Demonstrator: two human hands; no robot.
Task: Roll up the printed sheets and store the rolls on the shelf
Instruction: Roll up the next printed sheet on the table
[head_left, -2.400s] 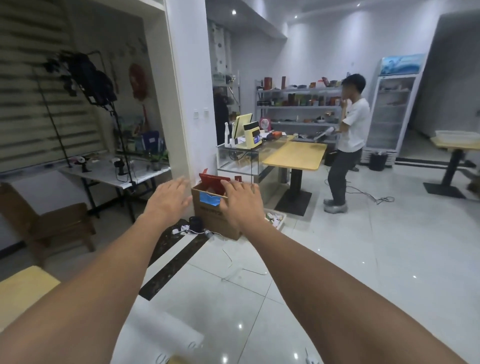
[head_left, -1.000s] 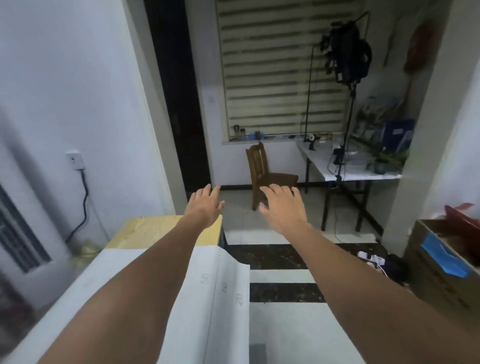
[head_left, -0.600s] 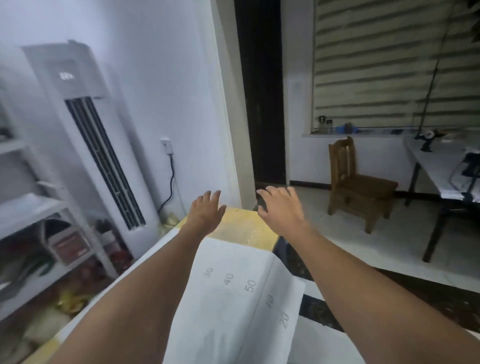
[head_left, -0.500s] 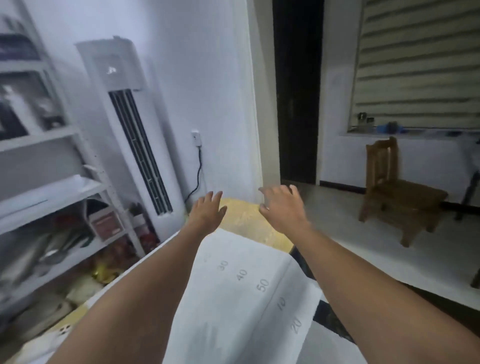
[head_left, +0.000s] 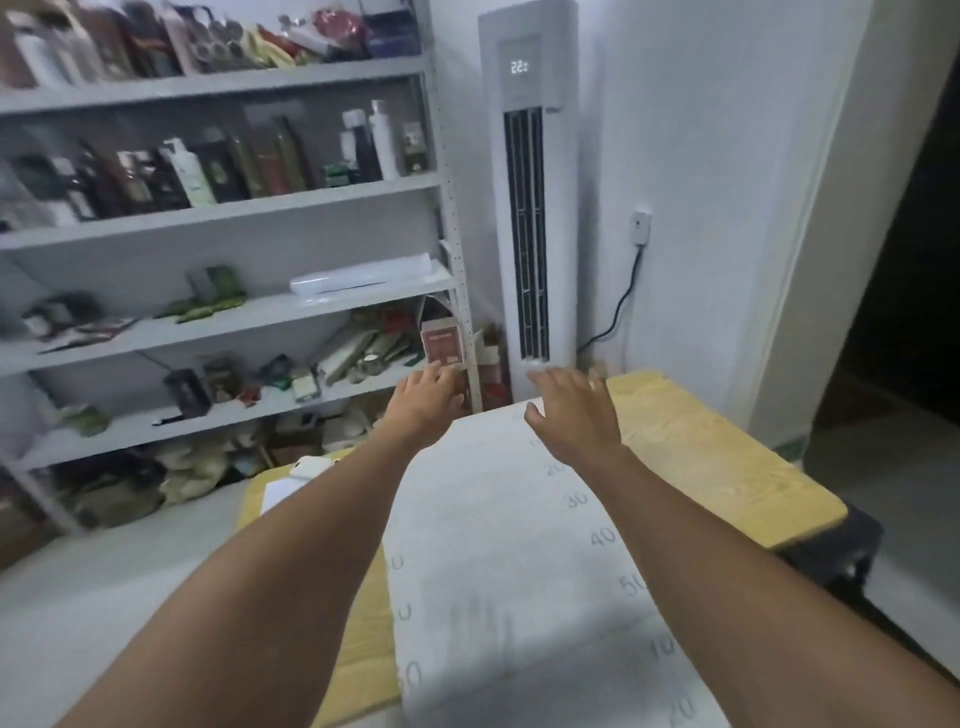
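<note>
A long white printed sheet (head_left: 498, 545) with grey numbers along its edges lies flat on a yellow wooden table (head_left: 727, 467). Both my arms stretch out over it. My left hand (head_left: 423, 402) hovers with fingers straight near the sheet's far left corner, holding nothing. My right hand (head_left: 574, 410) hovers with fingers spread over the sheet's far end, also holding nothing. A grey metal shelf unit (head_left: 332, 184) stands at the left. One white paper roll (head_left: 361, 275) lies on its third board.
The shelf boards carry several bottles, boxes and clutter. A tall white air conditioner (head_left: 527, 197) stands against the wall beyond the table, with a wall socket and cable to its right. A small white object (head_left: 306, 467) lies on the table's left corner. A dark doorway opens at the right.
My view has swung left from the room with the person, past the window and chair, to the shelf and table. Both hands stayed outstretched, open and holding nothing throughout.
</note>
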